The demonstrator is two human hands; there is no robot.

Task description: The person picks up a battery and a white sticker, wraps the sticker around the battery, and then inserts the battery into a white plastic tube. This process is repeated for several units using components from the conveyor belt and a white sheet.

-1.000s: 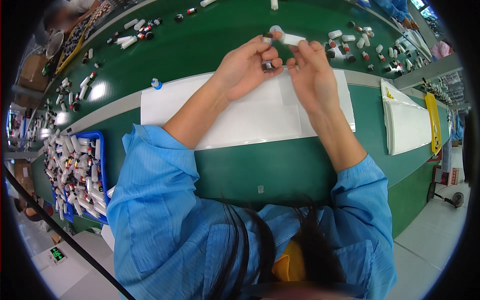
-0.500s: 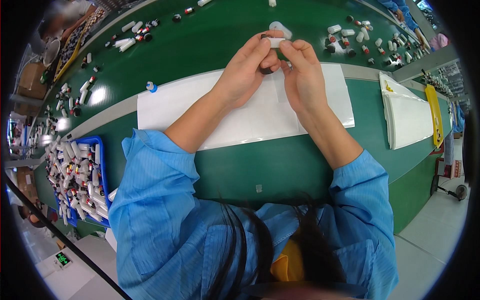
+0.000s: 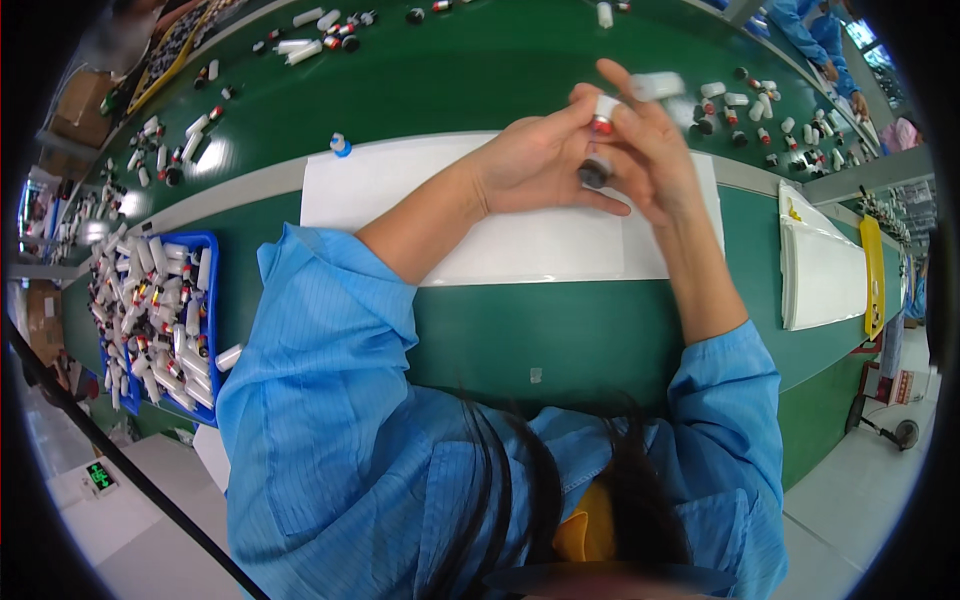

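My left hand (image 3: 545,160) and my right hand (image 3: 655,155) meet above the far part of a white sheet (image 3: 520,245). Between their thumbs and fingertips they pinch a small white piece with a red band (image 3: 603,113). Just below it, among the fingers, sits a dark-capped piece (image 3: 594,174); which hand bears it I cannot tell. A blurred whitish cylinder (image 3: 657,86) shows beside my right index finger, and whether it is touched is unclear. On the sheet's far left edge stands a small blue-and-white bottle (image 3: 340,146).
A blue basket (image 3: 212,290) heaped with white cylinders stands at my left. Loose white, red and black pieces (image 3: 735,100) lie on the green belt (image 3: 480,75) beyond. White sheets (image 3: 825,265) and a yellow strip (image 3: 873,280) lie at right. Another person's blue sleeve (image 3: 800,40) is far right.
The view has shifted, and my hands appear farther right. The piece between my fingertips has turned upright, showing its red band. The whitish cylinder now appears beside my right index finger.
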